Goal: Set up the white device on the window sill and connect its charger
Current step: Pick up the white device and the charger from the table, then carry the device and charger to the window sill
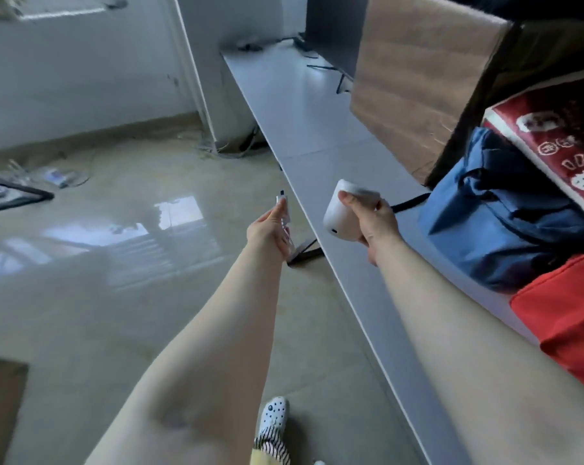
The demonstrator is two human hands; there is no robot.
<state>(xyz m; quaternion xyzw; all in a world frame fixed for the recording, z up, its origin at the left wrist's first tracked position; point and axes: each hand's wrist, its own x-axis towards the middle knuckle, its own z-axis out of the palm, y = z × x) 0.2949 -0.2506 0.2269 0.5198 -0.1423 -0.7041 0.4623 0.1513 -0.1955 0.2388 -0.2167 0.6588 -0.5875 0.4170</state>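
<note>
White plastic device (342, 213), smooth and light-looking, sits wrapped in the right hand (374, 223) above the sill (300, 129); left hand (270, 229), at nine o'clock, pinches the charger plug (281, 204). Grip its sides.

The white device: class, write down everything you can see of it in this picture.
The white device is a small rounded cylinder, smooth and matte like plastic, with a small dark slot low on its side. The right hand holds it tilted in the air above the sill, thumb on its upper side. It is not yet set down or plugged in.
</note>
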